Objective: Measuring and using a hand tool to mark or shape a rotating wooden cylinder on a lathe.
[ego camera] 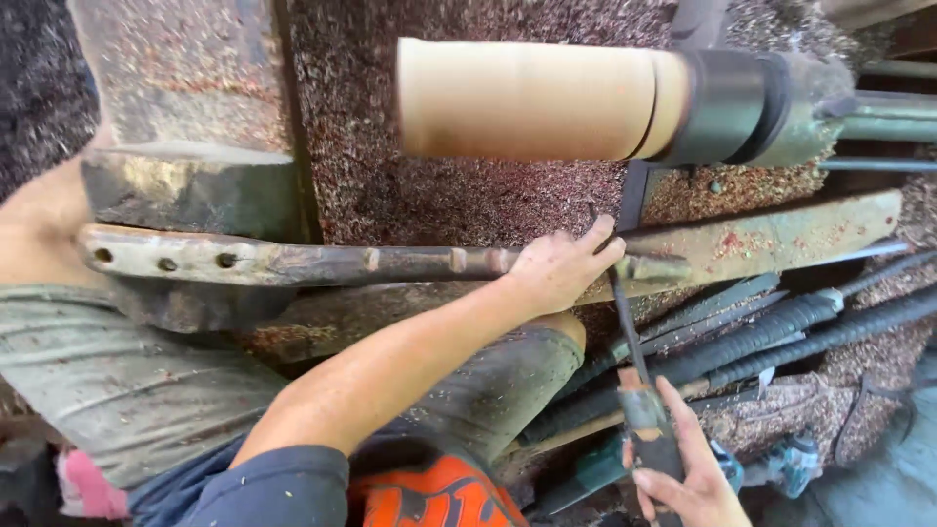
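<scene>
A pale wooden cylinder (527,98) sits held in a dark metal lathe chuck (727,105) at the top. Below it runs a long rusty tool rest bar (293,262). My left hand (558,268) lies on the right end of this bar, fingers closed over the thin dark blade of a turning chisel (627,327). The blade tip is hidden under my fingers and stays short of the cylinder. My right hand (688,478) grips the chisel's worn handle at the bottom edge.
Reddish sawdust (439,195) covers the lathe bed. A heavy metal block (185,107) stands at upper left. A flat worn plate (781,234) and several ribbed steel rods (781,332) lie to the right. My bent knee (508,381) is under the bar.
</scene>
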